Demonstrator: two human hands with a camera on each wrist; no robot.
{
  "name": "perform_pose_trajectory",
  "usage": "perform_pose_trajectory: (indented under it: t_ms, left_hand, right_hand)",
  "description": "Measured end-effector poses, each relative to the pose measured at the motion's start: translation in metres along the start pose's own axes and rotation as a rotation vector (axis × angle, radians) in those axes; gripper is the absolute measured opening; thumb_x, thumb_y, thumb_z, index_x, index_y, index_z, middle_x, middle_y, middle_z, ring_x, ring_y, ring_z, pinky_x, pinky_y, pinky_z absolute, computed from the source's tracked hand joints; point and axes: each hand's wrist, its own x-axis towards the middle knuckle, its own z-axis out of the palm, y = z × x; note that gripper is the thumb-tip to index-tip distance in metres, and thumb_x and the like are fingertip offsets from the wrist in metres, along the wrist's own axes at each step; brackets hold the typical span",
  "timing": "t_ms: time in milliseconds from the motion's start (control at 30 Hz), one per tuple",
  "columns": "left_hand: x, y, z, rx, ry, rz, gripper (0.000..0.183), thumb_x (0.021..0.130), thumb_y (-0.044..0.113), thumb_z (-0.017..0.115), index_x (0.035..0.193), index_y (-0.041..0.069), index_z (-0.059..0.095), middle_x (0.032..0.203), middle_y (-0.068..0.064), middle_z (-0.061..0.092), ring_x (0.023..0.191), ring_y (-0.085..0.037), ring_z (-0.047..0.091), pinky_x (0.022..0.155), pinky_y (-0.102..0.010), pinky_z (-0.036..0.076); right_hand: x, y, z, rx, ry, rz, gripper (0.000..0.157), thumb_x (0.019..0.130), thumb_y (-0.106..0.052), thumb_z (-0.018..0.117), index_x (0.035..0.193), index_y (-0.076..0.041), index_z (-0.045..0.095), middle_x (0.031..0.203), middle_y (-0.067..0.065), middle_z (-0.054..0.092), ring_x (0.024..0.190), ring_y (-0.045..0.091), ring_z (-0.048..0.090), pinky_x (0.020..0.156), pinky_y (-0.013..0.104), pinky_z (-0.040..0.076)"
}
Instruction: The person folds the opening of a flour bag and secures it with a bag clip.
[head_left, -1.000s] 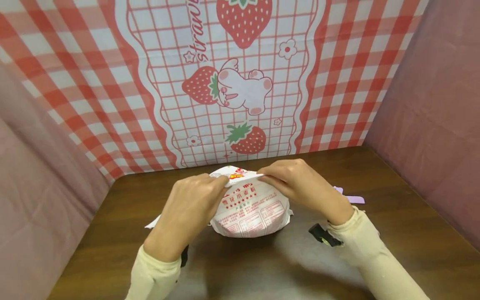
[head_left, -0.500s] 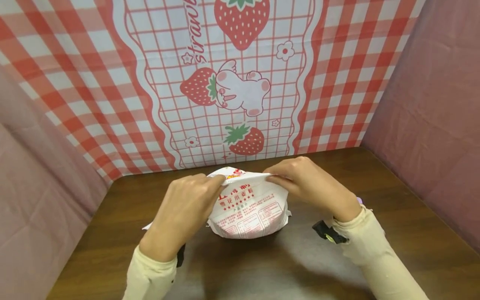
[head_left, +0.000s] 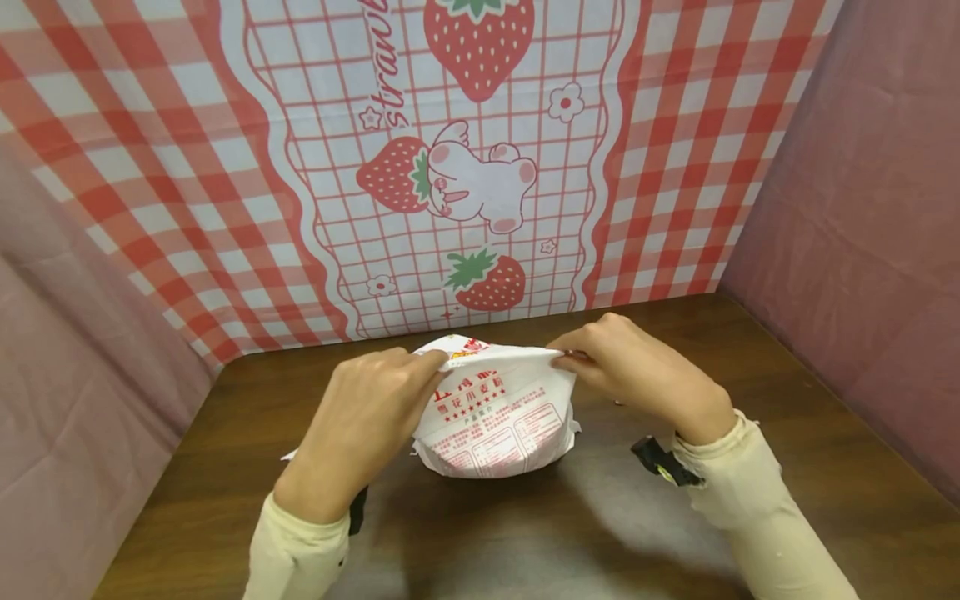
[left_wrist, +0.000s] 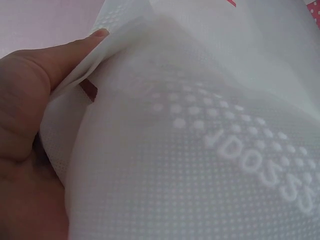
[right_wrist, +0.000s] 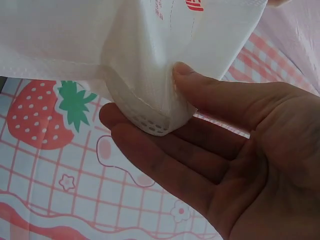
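A white flour bag (head_left: 491,417) with red Chinese print stands upright on the table in the head view, its lower part bulging. My left hand (head_left: 367,417) pinches the left end of its folded top edge; the left wrist view shows the thumb pressing the white fabric (left_wrist: 200,150). At the other end of that edge, my right hand (head_left: 637,371) pinches the upper right corner. In the right wrist view the thumb of the right hand (right_wrist: 240,135) lies on one side of the bag's corner (right_wrist: 155,110), fingers on the other. The bag's back is hidden.
The dark brown wooden table (head_left: 225,467) lies under the bag. Behind it hangs a red-and-white checked cloth (head_left: 675,167) with strawberries. Pink curtains (head_left: 847,250) flank both sides. A small white tip (head_left: 288,456) shows beside the left wrist.
My right hand has slid right along the top edge, out to the corner, and the edge is stretched wider. The purple object on the right is now hidden behind my right arm.
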Motion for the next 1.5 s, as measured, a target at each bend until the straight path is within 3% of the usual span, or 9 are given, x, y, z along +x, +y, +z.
perform_pose_trajectory:
  t_ms: [200,533,867,1100,1300,1500]
  left_hand:
    - [0.000,-0.002,0.002,-0.012,-0.009,0.002,0.004,0.085,0.021,0.061,0.084,0.017,0.061,0.055,0.004,0.048,0.048,-0.015,0.048,0.044,-0.030,0.037]
    - [0.000,-0.008,0.002,-0.019,-0.004,-0.008,0.005,0.086,0.021,0.058,0.084,0.019,0.062,0.055,0.006,0.051,0.050,-0.015,0.051,0.044,-0.031,0.040]
    - [0.005,0.015,0.003,0.037,0.009,0.011,0.018,0.085,0.022,0.055,0.070,0.013,0.050,0.052,0.004,0.043,0.046,-0.017,0.045,0.040,-0.030,0.034]
    - [0.006,0.012,0.007,0.045,0.026,0.019,0.026,0.087,0.023,0.057,0.064,0.014,0.047,0.048,0.005,0.036,0.039,-0.013,0.038,0.036,-0.028,0.029]
    - [0.005,0.012,0.008,0.045,0.019,0.022,0.026,0.087,0.021,0.057,0.064,0.014,0.046,0.048,0.005,0.036,0.040,-0.012,0.037,0.036,-0.027,0.029]
    - [0.004,0.013,0.009,0.037,0.020,0.014,0.025,0.087,0.022,0.057,0.065,0.014,0.047,0.048,0.006,0.035,0.040,-0.011,0.035,0.036,-0.026,0.029]
  right_hand:
    - [0.001,0.008,0.002,0.025,0.004,-0.036,0.007,0.082,-0.016,0.064,0.085,-0.016,0.070,0.068,-0.011,0.060,0.051,-0.001,0.043,0.049,0.020,0.041]
    - [0.005,0.018,0.004,0.074,0.023,-0.071,0.007,0.082,-0.020,0.064,0.086,-0.020,0.070,0.071,-0.015,0.061,0.053,-0.002,0.045,0.049,0.019,0.041]
    - [0.000,0.014,0.000,0.069,-0.019,-0.041,0.007,0.082,-0.021,0.064,0.087,-0.021,0.070,0.070,-0.015,0.061,0.049,-0.003,0.042,0.047,0.019,0.040]
    - [0.003,0.015,0.000,0.092,-0.037,-0.026,0.008,0.082,-0.023,0.065,0.088,-0.023,0.070,0.073,-0.016,0.062,0.052,-0.001,0.045,0.049,0.020,0.042]
    - [0.002,0.016,-0.001,0.131,-0.054,-0.006,0.016,0.081,-0.024,0.066,0.096,-0.023,0.068,0.082,-0.016,0.063,0.060,0.000,0.052,0.055,0.020,0.045]
    - [-0.005,0.022,-0.007,0.102,-0.102,0.015,0.024,0.084,-0.019,0.062,0.108,-0.022,0.063,0.095,-0.015,0.062,0.072,0.001,0.055,0.065,0.023,0.047]
